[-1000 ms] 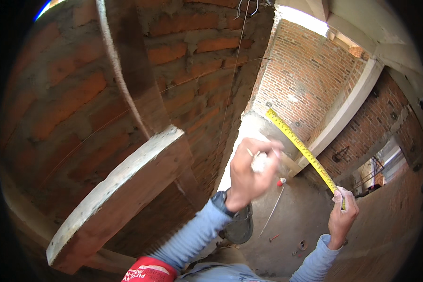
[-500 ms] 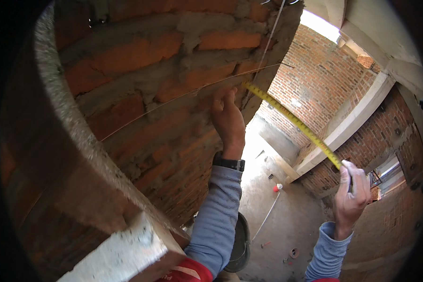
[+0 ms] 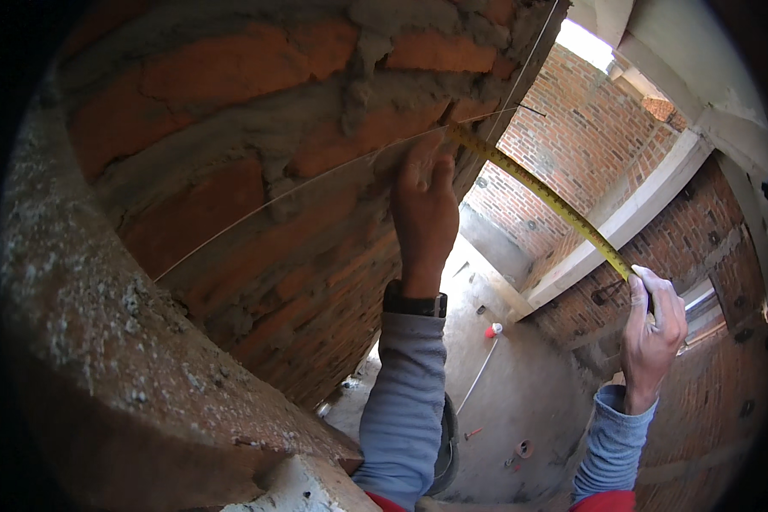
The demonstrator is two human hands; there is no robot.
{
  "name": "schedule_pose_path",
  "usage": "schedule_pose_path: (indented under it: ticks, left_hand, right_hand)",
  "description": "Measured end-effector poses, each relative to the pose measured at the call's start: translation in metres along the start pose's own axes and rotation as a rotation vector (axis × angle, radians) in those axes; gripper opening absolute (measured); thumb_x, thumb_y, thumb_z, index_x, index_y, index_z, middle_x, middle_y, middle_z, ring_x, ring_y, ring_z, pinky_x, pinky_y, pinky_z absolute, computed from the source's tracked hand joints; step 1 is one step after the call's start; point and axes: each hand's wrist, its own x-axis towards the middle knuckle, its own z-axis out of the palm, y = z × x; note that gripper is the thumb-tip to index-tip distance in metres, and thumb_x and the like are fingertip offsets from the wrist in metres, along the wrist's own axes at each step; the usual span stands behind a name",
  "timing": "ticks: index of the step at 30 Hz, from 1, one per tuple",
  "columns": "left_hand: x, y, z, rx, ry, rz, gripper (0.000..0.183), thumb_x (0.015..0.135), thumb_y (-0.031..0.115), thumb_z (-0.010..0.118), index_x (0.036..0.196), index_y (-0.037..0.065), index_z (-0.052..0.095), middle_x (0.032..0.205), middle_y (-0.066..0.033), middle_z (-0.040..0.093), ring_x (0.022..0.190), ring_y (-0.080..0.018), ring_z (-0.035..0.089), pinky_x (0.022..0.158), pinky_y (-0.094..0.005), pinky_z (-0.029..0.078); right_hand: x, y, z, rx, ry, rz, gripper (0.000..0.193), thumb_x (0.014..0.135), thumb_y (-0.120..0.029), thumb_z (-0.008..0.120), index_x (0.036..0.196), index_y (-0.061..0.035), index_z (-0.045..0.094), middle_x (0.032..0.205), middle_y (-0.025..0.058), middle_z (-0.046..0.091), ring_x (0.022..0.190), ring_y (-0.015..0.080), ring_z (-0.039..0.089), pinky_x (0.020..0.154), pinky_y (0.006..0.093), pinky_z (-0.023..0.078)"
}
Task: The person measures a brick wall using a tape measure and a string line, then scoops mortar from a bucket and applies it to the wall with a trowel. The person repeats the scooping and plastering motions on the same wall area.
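Note:
A yellow tape measure (image 3: 548, 194) stretches between my hands, its blade sloping down to the right. My left hand (image 3: 425, 213) is raised against the brick wall, with its fingers closed at the blade's end; the fingertips are in shadow and partly blurred. That end lies close to a thin string (image 3: 290, 194) running along the wall face. Lower on the right, my right hand (image 3: 653, 328) grips the other part of the tape between thumb and fingers. The tape's case is not distinguishable within that hand.
Close on the left rises a rough brick wall (image 3: 222, 196) with a nail (image 3: 531, 110) at its corner. A speckled concrete edge (image 3: 102, 299) curves past it. Far below, the floor (image 3: 520, 384) holds a dark bucket (image 3: 445, 448) and a white rod (image 3: 478, 375). A pale beam (image 3: 623, 230) crosses the background.
My view has shifted, and the concrete edge looms larger at the left. My left hand's fingers have moved up to the tape's end, near the string. The right hand has moved slightly right and up.

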Motion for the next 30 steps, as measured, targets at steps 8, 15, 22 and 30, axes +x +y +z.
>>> schedule_pose_path:
  ticks: [8,15,22,30]
  left_hand:
    - [0.003,-0.006,0.006,-0.117,0.049,0.029,0.037,0.105,0.014,0.058,0.139,0.000,0.060,0.141,-0.0207,0.064,0.134,-0.0302,0.060,0.114,-0.0407,0.044]
    - [0.000,-0.004,-0.002,-0.018,-0.025,0.022,0.041,0.105,0.014,0.059,0.144,0.004,0.060,0.145,-0.0195,0.063,0.138,-0.0308,0.058,0.114,-0.0412,0.043]
    - [0.000,-0.008,0.000,0.069,-0.062,0.047,0.043,0.104,0.017,0.059,0.146,0.006,0.059,0.147,-0.0209,0.060,0.139,-0.0354,0.056,0.116,-0.0433,0.042]
    - [0.003,-0.009,-0.003,0.039,-0.076,0.015,0.044,0.105,0.018,0.059,0.148,0.007,0.057,0.150,-0.0216,0.057,0.142,-0.0361,0.052,0.119,-0.0444,0.040]
  right_hand:
    - [0.006,0.001,0.005,-0.005,0.004,0.020,0.012,0.096,-0.004,0.071,0.107,-0.0021,0.075,0.097,0.0119,0.075,0.084,0.0274,0.068,0.079,0.0371,0.048]
    - [0.004,0.004,0.006,0.020,-0.003,0.016,0.012,0.097,-0.003,0.070,0.108,-0.0010,0.075,0.098,0.0131,0.075,0.087,0.0284,0.070,0.081,0.0387,0.050]
    - [-0.002,0.008,0.013,0.049,-0.027,0.028,0.011,0.096,-0.002,0.071,0.107,-0.0007,0.075,0.098,0.0127,0.075,0.086,0.0284,0.070,0.080,0.0388,0.051]
    - [0.001,0.001,0.012,0.024,-0.021,0.005,0.011,0.096,-0.002,0.071,0.106,-0.0004,0.074,0.096,0.0128,0.074,0.085,0.0286,0.070,0.078,0.0382,0.051]
